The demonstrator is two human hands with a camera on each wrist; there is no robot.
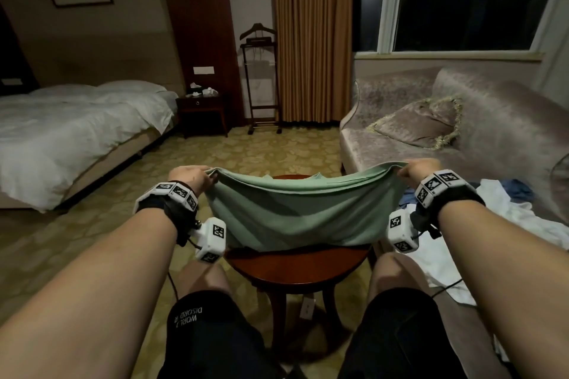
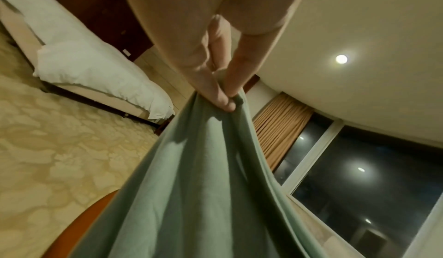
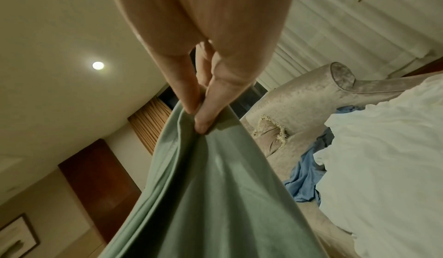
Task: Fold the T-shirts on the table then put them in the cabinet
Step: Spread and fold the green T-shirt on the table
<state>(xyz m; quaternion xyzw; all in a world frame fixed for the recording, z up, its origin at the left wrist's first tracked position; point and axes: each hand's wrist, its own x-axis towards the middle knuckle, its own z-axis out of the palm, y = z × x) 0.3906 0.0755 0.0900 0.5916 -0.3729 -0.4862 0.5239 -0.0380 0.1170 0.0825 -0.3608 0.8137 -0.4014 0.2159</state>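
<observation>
A: How are the hands placed?

B: The left hand (image 1: pixel 189 177) and the right hand (image 1: pixel 414 172) are held well apart above the round wooden table (image 1: pixel 295 268), level with each other. Each is pinched on one top corner of the green T-shirt (image 1: pixel 295 215). In the left wrist view the cloth is seen nipped between the thumb and fingertips (image 2: pixel 224 101); the same nip is shown by the fingertips (image 3: pixel 203 123) in the right wrist view. Neither hand is spread at all.

A: And where is the T-shirt, relative to the table?

B: It is hung between the two hands, over the table. The top edge sags in the middle, and the lower edge is draped onto the table's far part. The near part of the tabletop is left bare.

A: Which relation matters for the coming move?

B: The long axis of the held edge is run side to side, across the table, and the cloth is hung straight below the hands. Neither hand is nearer; the grip is symmetrical. A lowering of both hands together, judged as the likely next step, would be needed for the shirt to be laid flat, and the table looks narrower than the spread cloth, so an overhang may be expected.

A: Anything else beside the table?

B: A heap of white and blue clothes (image 1: pixel 492 212) is seen to the table's right, on the sofa (image 1: pixel 400 144). No cabinet can be identified with certainty.
</observation>
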